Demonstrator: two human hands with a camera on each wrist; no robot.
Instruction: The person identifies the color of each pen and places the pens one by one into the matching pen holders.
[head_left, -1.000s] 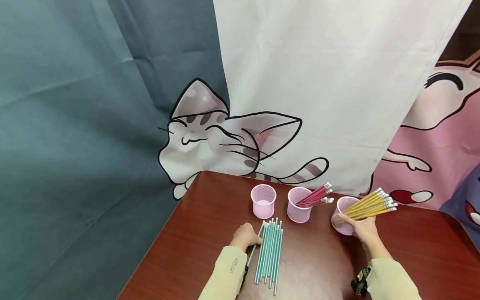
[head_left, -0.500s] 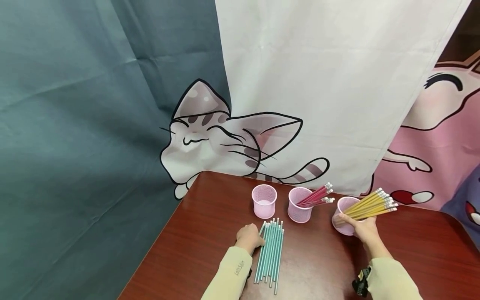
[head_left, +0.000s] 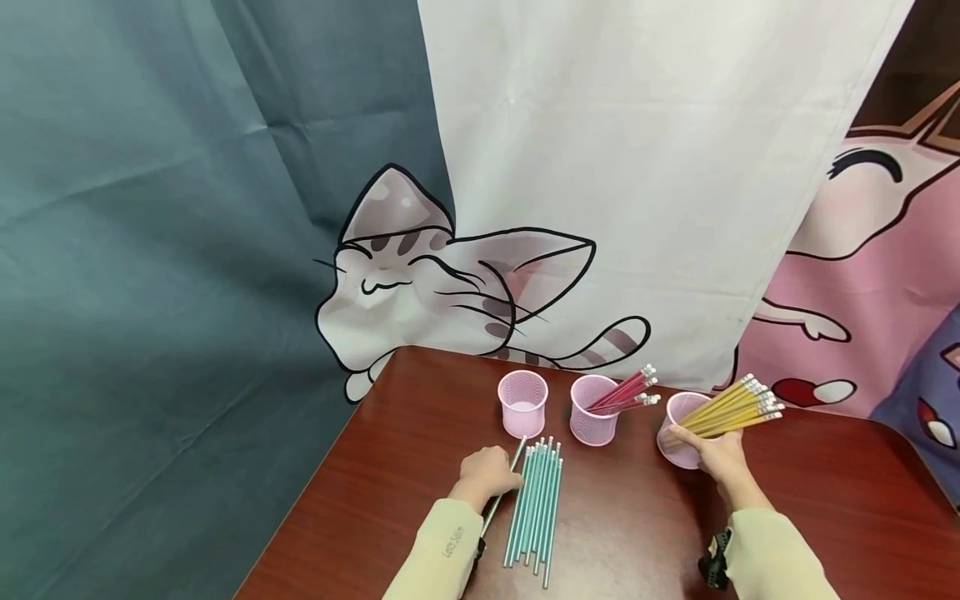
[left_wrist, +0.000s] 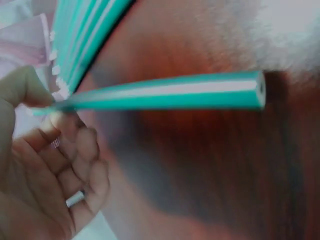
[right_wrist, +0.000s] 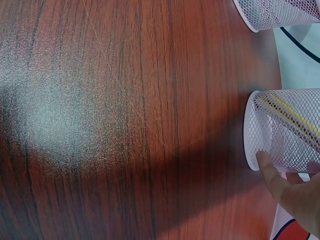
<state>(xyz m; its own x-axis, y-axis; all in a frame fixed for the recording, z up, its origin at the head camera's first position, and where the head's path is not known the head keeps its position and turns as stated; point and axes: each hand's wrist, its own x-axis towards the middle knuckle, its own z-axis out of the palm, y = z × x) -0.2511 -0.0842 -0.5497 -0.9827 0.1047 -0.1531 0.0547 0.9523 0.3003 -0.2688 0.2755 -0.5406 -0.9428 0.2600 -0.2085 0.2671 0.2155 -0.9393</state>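
My left hand pinches one teal pencil between thumb and index finger. Its other fingers curl loosely below, apart from the pencil. That pencil slants just left of a row of teal pencils lying side by side on the table, eraser ends away from me. My right hand grips a pink mesh pencil cup, thumb on its near left side; part of the hand is out of frame in the right wrist view. Yellow pencils lean to the right in this cup, eraser ends up.
Behind the teal row stands a pink mesh cup with nothing seen inside. Between the two cups, another pink cup holds several dark red pencils. A printed curtain hangs behind the brown table.
My left hand first shifted right against the teal row, then back left with the pinched pencil, which now stands apart from the row. My right hand stays on its cup. The head view shifted slightly.
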